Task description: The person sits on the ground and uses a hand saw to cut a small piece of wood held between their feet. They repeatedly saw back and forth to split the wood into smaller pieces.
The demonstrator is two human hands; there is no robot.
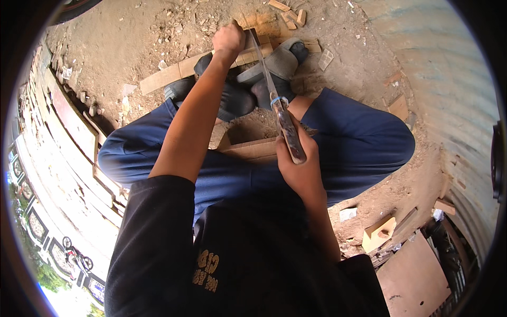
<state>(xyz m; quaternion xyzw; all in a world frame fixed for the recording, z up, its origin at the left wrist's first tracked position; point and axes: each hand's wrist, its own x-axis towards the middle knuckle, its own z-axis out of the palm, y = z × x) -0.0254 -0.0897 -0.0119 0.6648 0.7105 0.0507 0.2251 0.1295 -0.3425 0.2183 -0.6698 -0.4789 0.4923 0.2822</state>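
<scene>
I sit with my knees apart in blue trousers, feet in dark sandals on a dirt floor. My left hand (228, 40) reaches forward and grips the end of a thin wooden strip (169, 74) that lies across my feet. My right hand (298, 161) is closed around the dark handle of a long knife (288, 127). Its narrow blade (262, 61) points away from me and meets the wood beside my left hand. A flat wooden block (253, 149) rests between my knees.
Wood chips and small offcuts (293, 18) litter the dirt ahead. Stacked boards (74, 127) run along the left. A corrugated metal wall (449, 79) curves on the right, with a notched wooden block (379, 232) and a brown board (414, 277) near it.
</scene>
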